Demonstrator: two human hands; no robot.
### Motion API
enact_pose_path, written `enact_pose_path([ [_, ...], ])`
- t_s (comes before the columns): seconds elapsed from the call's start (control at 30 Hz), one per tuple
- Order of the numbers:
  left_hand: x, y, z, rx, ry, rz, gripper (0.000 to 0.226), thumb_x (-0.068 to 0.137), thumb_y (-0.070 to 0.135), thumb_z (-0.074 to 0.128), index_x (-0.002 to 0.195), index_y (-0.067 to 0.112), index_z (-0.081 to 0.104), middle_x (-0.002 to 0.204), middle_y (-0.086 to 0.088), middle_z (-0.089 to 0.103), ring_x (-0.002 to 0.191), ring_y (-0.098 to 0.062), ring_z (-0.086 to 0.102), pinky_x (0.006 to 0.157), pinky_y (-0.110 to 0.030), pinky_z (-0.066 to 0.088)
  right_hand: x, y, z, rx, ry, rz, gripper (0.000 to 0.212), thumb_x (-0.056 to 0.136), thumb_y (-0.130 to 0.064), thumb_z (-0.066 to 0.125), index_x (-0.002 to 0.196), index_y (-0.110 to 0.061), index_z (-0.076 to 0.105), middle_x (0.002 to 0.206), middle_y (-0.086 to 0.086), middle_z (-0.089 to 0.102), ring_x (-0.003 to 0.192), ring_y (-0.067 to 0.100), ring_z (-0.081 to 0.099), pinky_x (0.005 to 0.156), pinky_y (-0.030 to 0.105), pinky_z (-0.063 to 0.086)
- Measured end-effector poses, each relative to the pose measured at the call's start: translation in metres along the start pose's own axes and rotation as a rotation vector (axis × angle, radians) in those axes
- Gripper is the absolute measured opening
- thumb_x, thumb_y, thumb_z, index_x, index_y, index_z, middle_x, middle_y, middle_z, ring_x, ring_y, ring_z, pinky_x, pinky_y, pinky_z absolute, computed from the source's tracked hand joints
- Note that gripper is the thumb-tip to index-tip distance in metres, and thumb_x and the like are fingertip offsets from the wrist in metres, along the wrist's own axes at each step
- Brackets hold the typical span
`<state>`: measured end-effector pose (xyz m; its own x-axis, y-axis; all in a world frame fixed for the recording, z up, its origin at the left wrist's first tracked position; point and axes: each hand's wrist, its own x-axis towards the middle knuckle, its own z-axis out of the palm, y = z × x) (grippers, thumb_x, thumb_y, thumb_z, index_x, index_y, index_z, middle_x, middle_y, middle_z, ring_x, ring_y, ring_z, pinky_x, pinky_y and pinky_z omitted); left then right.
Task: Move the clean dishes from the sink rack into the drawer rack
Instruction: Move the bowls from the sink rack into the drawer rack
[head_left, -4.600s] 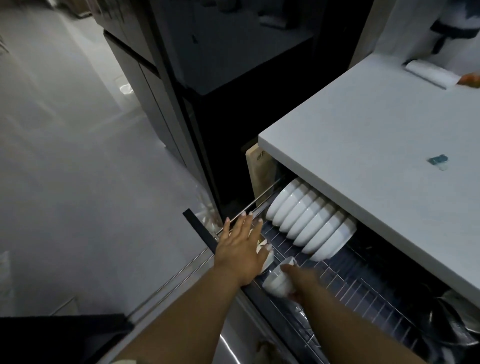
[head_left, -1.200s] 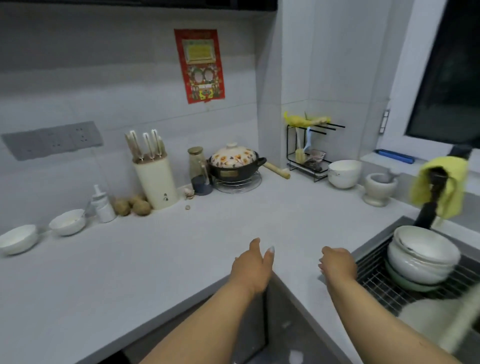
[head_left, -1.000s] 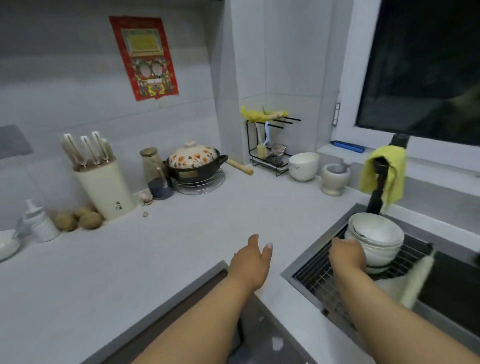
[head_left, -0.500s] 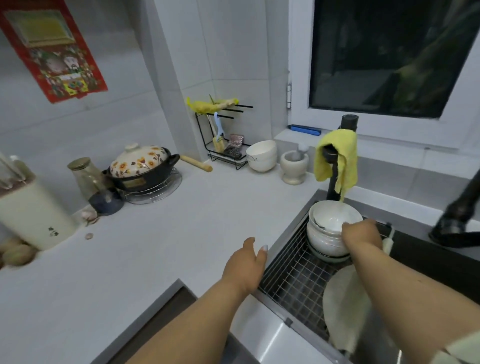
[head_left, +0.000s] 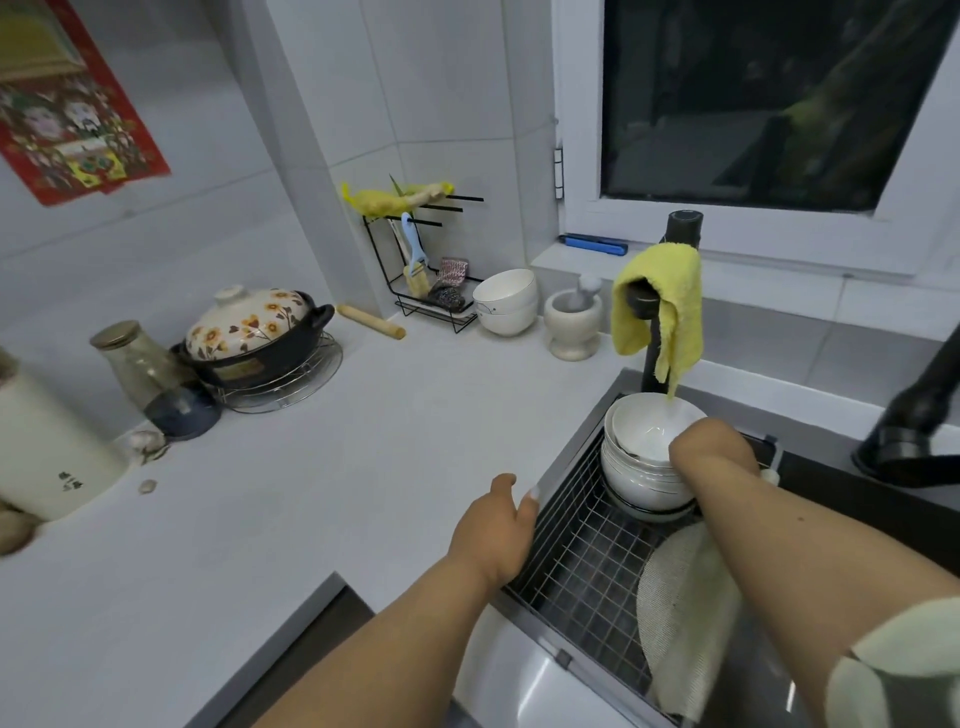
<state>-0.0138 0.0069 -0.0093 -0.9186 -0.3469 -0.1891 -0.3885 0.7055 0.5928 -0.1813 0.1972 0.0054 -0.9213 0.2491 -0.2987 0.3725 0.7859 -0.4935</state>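
Bowls: stack of white bowls (head_left: 641, 470) upright, mouths up, on the sink rack (head_left: 582, 566).
Right hand (head_left: 714, 452): fingers curled over the stack's near rim, gripping it.
Left hand (head_left: 496, 535): fingers loosely spread, empty, above the rack's left edge.

A home kitchen, and you're at its corner sink.
A floral clay pot (head_left: 254, 332) sits at ten o'clock on the white table (head_left: 322, 467), stacked bowls (head_left: 644, 457) in the sink rack (head_left: 582, 566) at three, tiled walls around.
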Motion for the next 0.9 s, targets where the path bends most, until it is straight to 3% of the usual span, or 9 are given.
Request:
enact_pose_path([
  [0.43,0.006,0.006,0.005,0.021,-0.062,0.012,0.054,0.099,0.051,0.032,0.142,0.019,0.035,0.107,-0.009,0.069,0.101,-0.023,0.063,0.09,-0.034,0.048,0.014,-0.005,-0.004,-0.183,0.047,-0.049,0.025,0.09,-0.008,0.052,0.112,-0.003,0.063,0.116,0.016,0.062,0.11,0.033,0.059,0.086,0.039,0.048],
  [0.6,0.008,-0.005,0.007,0.084,-0.143,-0.07,0.046,0.098,0.043,0.041,0.136,0.017,0.042,0.119,-0.008,0.063,0.106,-0.024,0.06,0.088,-0.032,0.046,0.02,-0.009,-0.001,-0.151,0.056,-0.05,0.048,0.092,-0.006,0.049,0.136,0.007,0.036,0.124,0.022,0.057,0.115,0.038,0.056,0.089,0.044,0.047],
  [0.73,0.008,-0.013,0.007,0.29,-0.229,-0.076,0.041,0.096,0.043,0.046,0.126,0.014,0.046,0.122,-0.01,0.046,0.108,-0.026,0.051,0.091,-0.034,0.045,0.021,-0.003,0.001,-0.119,0.038,-0.13,0.03,0.092,-0.005,0.048,0.12,0.002,0.056,0.113,0.021,0.062,0.103,0.038,0.06,0.078,0.038,0.049],
  [0.9,0.009,-0.024,0.011,0.376,-0.238,-0.069,0.042,0.095,0.044,0.045,0.127,0.016,0.046,0.125,-0.01,0.039,0.114,-0.026,0.044,0.095,-0.036,0.043,0.011,0.003,-0.002,0.019,0.134,-0.161,0.02,0.091,-0.009,0.049,0.102,0.004,0.061,0.088,0.018,0.059,0.08,0.036,0.055,0.062,0.031,0.04],
])
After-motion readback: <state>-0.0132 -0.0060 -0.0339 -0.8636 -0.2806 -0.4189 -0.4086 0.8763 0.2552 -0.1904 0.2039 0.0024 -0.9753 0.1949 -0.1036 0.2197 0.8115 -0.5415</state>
